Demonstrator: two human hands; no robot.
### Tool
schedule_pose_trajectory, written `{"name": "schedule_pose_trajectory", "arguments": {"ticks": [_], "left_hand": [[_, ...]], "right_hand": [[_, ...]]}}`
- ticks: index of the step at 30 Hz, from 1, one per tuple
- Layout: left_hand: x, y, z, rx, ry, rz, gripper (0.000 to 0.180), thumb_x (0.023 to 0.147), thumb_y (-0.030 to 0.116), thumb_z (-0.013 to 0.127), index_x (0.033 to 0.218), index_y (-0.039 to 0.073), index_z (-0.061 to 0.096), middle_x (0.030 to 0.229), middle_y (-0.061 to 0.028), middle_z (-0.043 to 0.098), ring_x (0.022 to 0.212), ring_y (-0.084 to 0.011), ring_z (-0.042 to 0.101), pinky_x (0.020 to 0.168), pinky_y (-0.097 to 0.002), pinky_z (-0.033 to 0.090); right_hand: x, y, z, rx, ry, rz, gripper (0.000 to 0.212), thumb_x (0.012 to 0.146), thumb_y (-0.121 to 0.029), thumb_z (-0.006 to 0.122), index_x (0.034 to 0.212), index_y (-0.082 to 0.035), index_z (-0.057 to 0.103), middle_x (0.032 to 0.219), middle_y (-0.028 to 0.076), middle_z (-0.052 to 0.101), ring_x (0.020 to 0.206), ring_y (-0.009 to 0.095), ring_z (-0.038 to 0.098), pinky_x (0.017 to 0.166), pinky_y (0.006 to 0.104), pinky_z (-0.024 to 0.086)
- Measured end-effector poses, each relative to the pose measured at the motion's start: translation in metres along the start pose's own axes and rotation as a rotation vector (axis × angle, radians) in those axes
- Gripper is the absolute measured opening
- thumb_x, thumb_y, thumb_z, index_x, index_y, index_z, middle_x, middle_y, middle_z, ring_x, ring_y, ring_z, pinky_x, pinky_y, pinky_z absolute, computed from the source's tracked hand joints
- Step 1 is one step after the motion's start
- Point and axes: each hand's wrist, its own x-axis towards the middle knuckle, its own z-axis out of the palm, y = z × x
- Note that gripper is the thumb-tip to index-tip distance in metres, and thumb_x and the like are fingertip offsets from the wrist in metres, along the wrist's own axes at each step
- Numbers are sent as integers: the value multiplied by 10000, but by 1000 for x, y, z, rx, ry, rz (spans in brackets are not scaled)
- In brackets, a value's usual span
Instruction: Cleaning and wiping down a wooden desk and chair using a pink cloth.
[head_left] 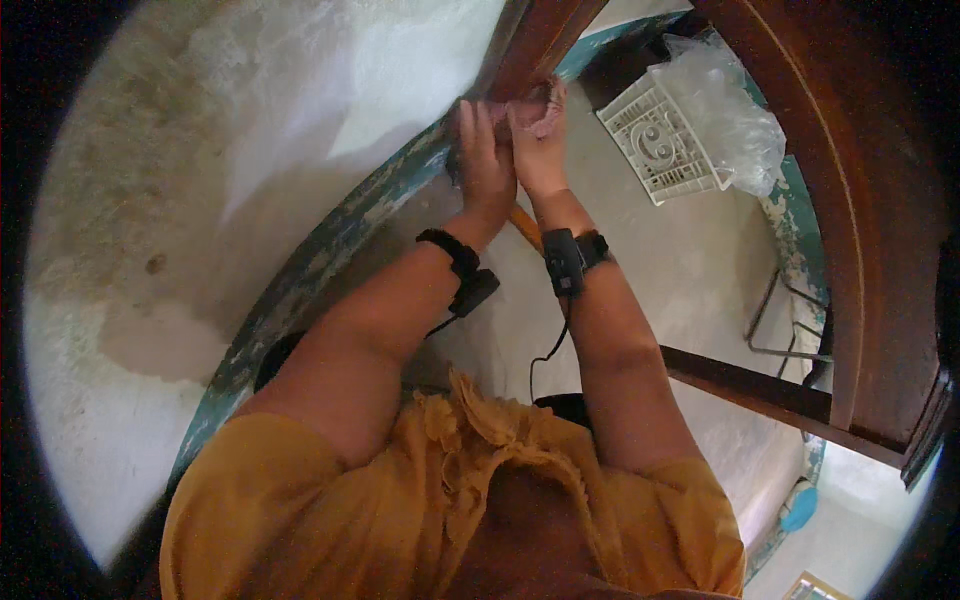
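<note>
On the head view that reaches me from afar, two bare hands meet at a pink cloth [538, 112] by the foot of a dark wooden post [545, 45], at the top of the picture. The left hand [487, 172] reaches in along the wall side, its fingers straight and close together at the cloth's near end; I cannot tell whether they grip it. The right hand [542, 155], just beside it, holds the cloth between thumb and fingers. Black straps with small boxes circle both wrists, and a thin black cord [550, 355] hangs from the right one. An orange-brown strip [525, 228] shows between the wrists; I cannot make out what it is. At left stands a stained pale wall [230, 170] with a peeling teal band [300, 265] along its base. To the right, on the grey floor [690, 265], a white plastic basket [660, 140] sits tilted in my picture, touching clear plastic bags [745, 120], near a dark wooden frame [835, 190].
</note>
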Motion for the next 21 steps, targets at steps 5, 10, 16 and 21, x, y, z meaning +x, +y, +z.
{"name": "schedule_pose_trajectory", "arguments": {"ticks": [5, 10, 16, 21], "left_hand": [[-26, -20, 34, 55, 55, -110, 491, 978, 114, 522, 1426, -48, 401, 1535, -332, 269, 1420, -472, 280, 1141, -443, 302], [-72, -140, -1, 76, -140, -478, 428, 936, 127, 580, 1342, 22, 499, 1446, -241, 435, 1308, -379, 445, 1035, -409, 409], [-52, -144, -27, 220, -757, -487, 417, 921, 223, 583, 1301, 56, 549, 1229, -154, 629, 1095, -295, 601, 927, -398, 478], [-29, -139, -31, 149, -830, -357, 332, 819, 85, 666, 1145, 21, 645, 1155, -177, 675, 1055, -292, 645, 887, -377, 496]], "right_hand": [[-23, 65, -32, -312, -53, 158, 707, 925, -10, 569, 1525, -8, 194, 1454, 188, 435, 1342, 291, 435, 1171, 401, 283], [-61, 116, 26, -920, -622, 364, 464, 978, -127, 431, 1432, -34, 406, 1378, 173, 509, 1325, 326, 429, 1205, 455, 192], [-98, 264, -15, -846, -382, -64, 304, 914, -98, 480, 1165, -24, 634, 996, 125, 642, 915, 241, 632, 764, 393, 502], [-98, 293, -25, -1623, -785, -166, 303, 893, -73, 525, 1177, -45, 627, 999, 70, 654, 887, 203, 633, 771, 367, 502]]}}
